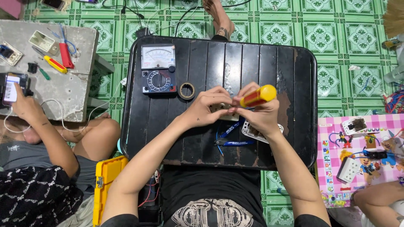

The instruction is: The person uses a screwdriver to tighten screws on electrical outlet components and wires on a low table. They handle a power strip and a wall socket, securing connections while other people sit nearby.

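Head view showed our 2 hands meeting over the middle of the black slatted worktop point(252, 63). Our left hand point(207, 105) was curled narrow around a small pale socket part point(219, 108), pinching it just above the worktop; our right hand point(261, 114) was closed around a screwdriver with a yellow and red handle point(258, 96), its tip hidden behind the fingers, so we could not tell whether it sat in a screw. Blue-handled pliers point(230, 135) and a white plug plate point(251, 131) lay just under our wrists; an analog multimeter point(158, 68) and a roll of tape point(187, 90) sat near the far left. To our left, another person's hand held a phone point(10, 87).

We judged the work would go best with the part braced steady, the driver kept in line with the screw, and pressure kept light so the tip would not slip toward the fingers.
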